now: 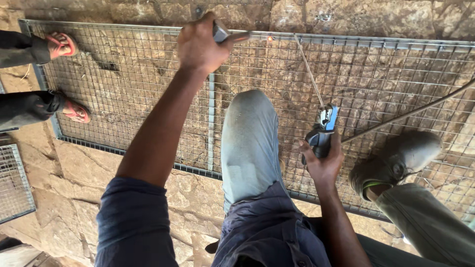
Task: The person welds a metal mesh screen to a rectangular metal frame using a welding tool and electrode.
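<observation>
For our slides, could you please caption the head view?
Right hand holds a welding electrode holder; left hand steadies the wire mesh frame.

So there's a wire mesh panel [123, 89] in a grey metal frame, lying flat on the stone floor [74, 183], a bar down its middle. An electrode holder [322, 133], blue and black, sits at about 3 o'clock, clamping a thin welding rod [309, 71] that slants up toward 12 to the frame's top rail. At 12 o'clock a small grey tool [220, 33] rests against that rail.
</observation>
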